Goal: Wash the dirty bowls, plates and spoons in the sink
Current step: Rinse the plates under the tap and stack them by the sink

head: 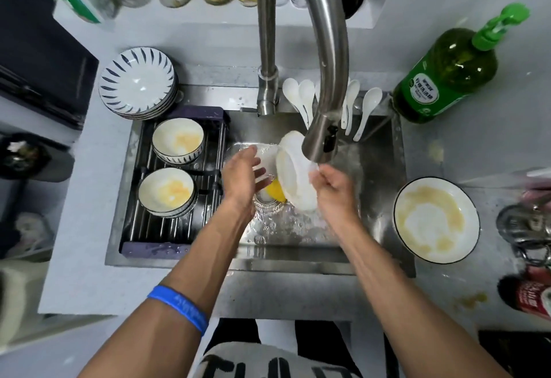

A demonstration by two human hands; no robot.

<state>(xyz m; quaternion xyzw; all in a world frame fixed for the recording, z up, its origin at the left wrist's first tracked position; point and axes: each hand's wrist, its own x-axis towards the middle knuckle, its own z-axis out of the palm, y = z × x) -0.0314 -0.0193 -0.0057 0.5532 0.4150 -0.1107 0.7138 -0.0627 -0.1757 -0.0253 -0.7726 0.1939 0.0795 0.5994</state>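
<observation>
1. While water runs from the faucet, the right hand grips the near rim of a white bowl, held tilted on edge under the spout, over the middle of the sink.
2. The left hand has its fingers straight and loose, touching the bowl's left side.
3. A yellow sponge lies just below the bowl, near the drain.
4. On the rack in the sink's left part sit two stacks of stained bowls, one far, one near.
5. White spoons lean at the sink's far edge.
6. On the worktop, a stack of striped plates stands far left, a stained plate right, a green soap bottle far right.
</observation>
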